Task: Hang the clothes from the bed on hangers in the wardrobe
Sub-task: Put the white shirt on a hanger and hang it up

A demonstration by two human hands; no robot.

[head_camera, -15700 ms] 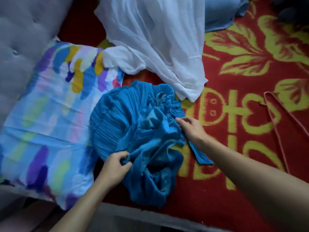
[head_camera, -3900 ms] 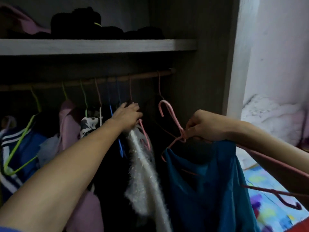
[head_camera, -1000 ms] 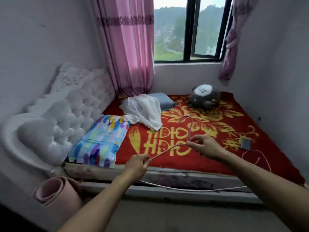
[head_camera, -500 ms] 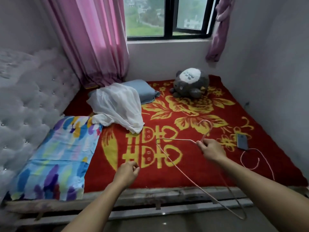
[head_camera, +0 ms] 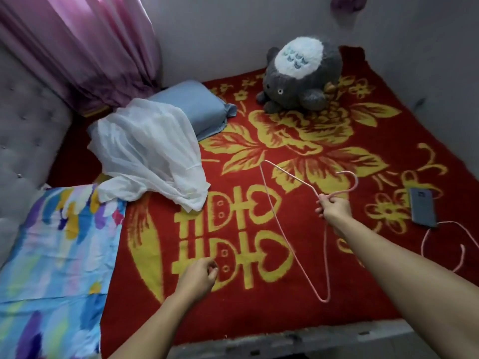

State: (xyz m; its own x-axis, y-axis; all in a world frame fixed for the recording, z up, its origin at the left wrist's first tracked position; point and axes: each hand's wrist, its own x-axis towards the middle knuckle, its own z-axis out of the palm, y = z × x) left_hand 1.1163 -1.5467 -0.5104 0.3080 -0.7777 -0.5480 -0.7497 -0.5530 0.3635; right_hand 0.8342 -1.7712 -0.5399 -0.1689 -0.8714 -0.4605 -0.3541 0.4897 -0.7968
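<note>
Head view. Right hand (head_camera: 334,209), right of centre, grips pink hanger (head_camera: 355,181) below its hook. Left hand (head_camera: 198,277), lower centre, loosely curled, empty. White garment (head_camera: 150,154) lies crumpled on bed (head_camera: 259,320), centre-left. Judged step: fetching it. Next move requires a left-hand reach to locate its neckline.

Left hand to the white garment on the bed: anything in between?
Nothing visible. Only bare red blanket lies between the left hand and the white garment. The patterned pillow sits left of that line; the right hand holds the pink hanger off to the right.
</note>
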